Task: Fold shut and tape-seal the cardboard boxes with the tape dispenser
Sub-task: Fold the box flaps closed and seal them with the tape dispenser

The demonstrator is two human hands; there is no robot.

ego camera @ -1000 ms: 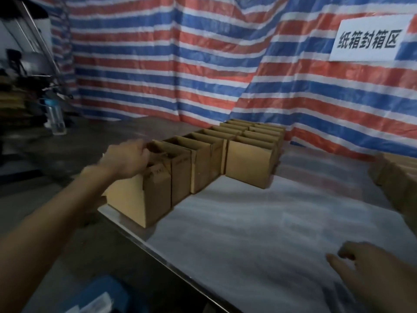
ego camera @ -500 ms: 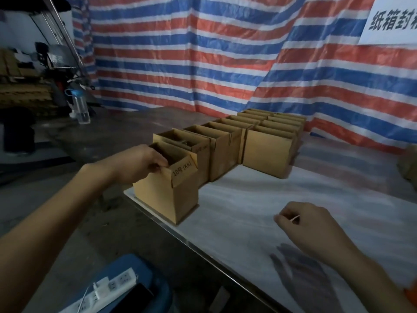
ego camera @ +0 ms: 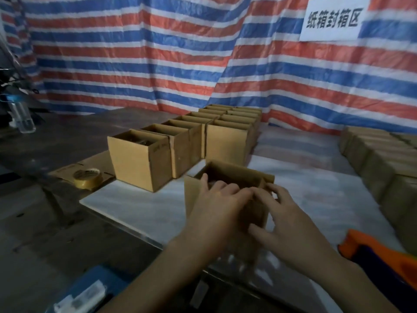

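Two hands on open box [ego camera: 242,171] at near edge of table [ego camera: 135,208]: left hand [ego camera: 216,204] hooks fingers over its near rim, right hand [ego camera: 286,219] lies splayed alongside. Thin cardboard, probably light, creases easily; fold flaps by their edges. Contents too dim to tell. Tape dispenser [ego camera: 374,254] waits at right.

Single wide-angle view from the person's head, facing forward and down; left hand [ego camera: 216,199], right hand [ego camera: 287,214] and box [ego camera: 239,170] seem close below, though blurred; tarp [ego camera: 135,53] farthest back.
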